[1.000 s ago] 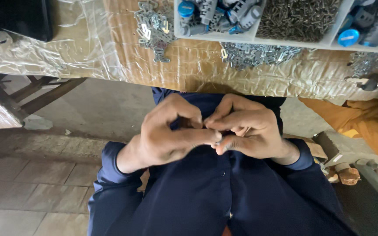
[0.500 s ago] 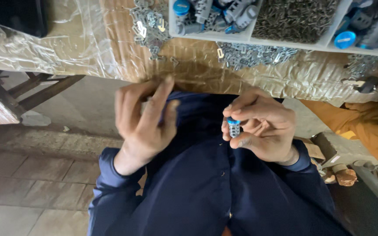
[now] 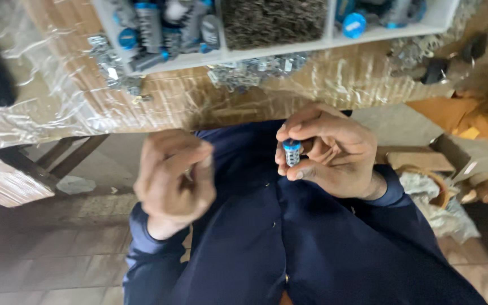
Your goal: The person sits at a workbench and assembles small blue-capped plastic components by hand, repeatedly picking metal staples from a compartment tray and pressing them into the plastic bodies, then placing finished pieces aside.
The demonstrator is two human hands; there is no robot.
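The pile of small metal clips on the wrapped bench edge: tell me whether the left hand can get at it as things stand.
Probably yes. The left hand is curled but seems to hold nothing, and only open air lies between it and the metal clips on the bench edge above. The right hand holds a blue-capped part, well aside.

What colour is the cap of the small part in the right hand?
Blue, on a small silvery cylindrical part held in the right hand; the head view shows it.

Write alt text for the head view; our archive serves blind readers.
The right hand pinches a small grey cylinder with a blue cap above a dark blue jacket. The left hand is curled loosely beside it, apart. Above, a white tray of metal parts sits on a plastic-covered table.
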